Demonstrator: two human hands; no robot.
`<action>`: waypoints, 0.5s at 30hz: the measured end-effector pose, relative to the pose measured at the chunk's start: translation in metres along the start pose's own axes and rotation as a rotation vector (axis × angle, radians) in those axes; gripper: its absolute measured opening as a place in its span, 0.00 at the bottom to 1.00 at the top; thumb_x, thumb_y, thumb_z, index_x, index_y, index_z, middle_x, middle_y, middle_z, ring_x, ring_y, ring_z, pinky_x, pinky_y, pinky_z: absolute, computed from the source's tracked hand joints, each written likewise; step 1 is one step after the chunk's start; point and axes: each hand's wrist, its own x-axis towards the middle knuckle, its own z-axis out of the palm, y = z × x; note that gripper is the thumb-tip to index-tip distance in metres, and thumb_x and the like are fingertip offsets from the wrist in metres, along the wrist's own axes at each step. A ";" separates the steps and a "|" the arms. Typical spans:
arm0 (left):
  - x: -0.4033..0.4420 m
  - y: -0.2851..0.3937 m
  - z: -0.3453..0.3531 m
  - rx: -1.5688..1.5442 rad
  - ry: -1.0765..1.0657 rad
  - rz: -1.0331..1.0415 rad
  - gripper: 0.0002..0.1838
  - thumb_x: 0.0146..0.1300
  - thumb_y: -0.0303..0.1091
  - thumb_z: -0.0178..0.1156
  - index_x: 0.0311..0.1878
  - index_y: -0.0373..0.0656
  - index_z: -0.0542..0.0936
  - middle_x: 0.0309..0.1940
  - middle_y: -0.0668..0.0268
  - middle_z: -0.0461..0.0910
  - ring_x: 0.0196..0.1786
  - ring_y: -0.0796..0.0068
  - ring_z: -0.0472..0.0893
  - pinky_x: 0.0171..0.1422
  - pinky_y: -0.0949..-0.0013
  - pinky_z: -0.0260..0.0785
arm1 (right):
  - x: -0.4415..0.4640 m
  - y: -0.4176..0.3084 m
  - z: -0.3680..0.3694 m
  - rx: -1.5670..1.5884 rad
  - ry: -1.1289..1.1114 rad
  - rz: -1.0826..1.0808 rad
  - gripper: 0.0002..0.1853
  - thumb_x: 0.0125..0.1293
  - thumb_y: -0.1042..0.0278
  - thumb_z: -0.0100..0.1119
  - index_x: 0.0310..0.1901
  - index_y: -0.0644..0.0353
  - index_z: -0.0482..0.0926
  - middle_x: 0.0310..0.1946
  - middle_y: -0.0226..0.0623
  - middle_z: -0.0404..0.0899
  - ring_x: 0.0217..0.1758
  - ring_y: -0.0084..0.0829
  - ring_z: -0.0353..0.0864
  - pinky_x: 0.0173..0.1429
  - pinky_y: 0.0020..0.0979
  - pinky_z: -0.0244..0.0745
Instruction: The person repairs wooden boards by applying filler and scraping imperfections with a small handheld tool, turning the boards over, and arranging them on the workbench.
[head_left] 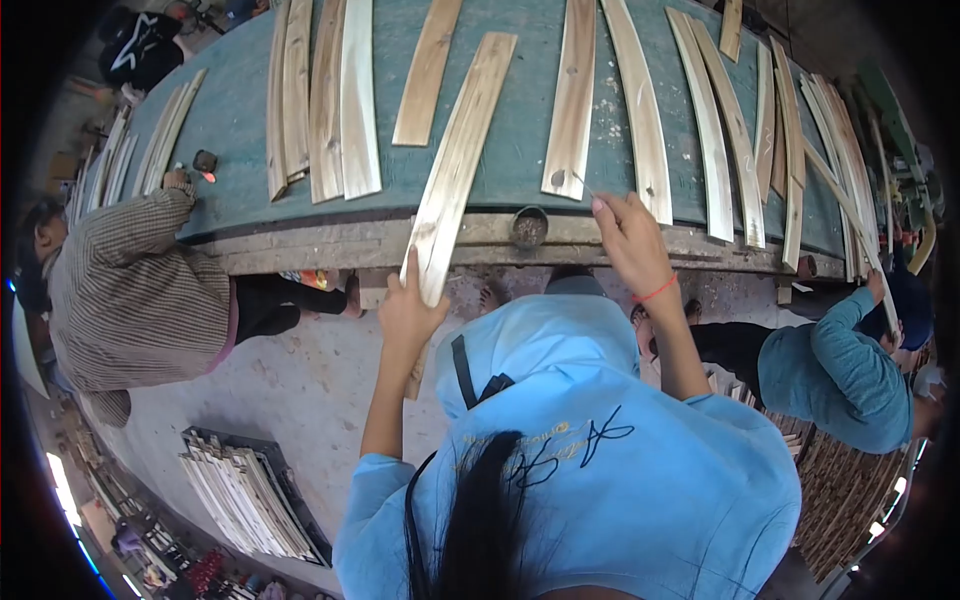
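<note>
My left hand (412,308) is closed around the near end of a long, pale wooden board (462,165), which slants across the table edge. In my right hand (634,240), a thin stick-like tool (580,182) is pinched between thumb and fingers. Its tip points toward the near end of another wooden board (571,110) with dark knots; whether it touches the wood I cannot tell. Between my hands, a small round cup (529,228) with dark contents sits at the table's edge. Right of the tool lies a curved-looking board (640,120) with a dark knot.
More boards (328,110) lie across the green tabletop (230,125). One person in a striped top (140,285) works at the left, another in a teal top (835,370) handles a board at the right. A black crate of wood strips (250,495) stands on the floor.
</note>
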 end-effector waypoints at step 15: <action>0.049 0.078 0.014 -0.264 0.158 0.410 0.46 0.45 0.51 0.72 0.65 0.40 0.66 0.58 0.48 0.68 0.57 0.48 0.72 0.55 0.54 0.70 | 0.023 0.031 0.048 -0.634 -0.178 -0.453 0.06 0.54 0.72 0.56 0.29 0.60 0.83 0.29 0.46 0.80 0.33 0.48 0.83 0.36 0.44 0.78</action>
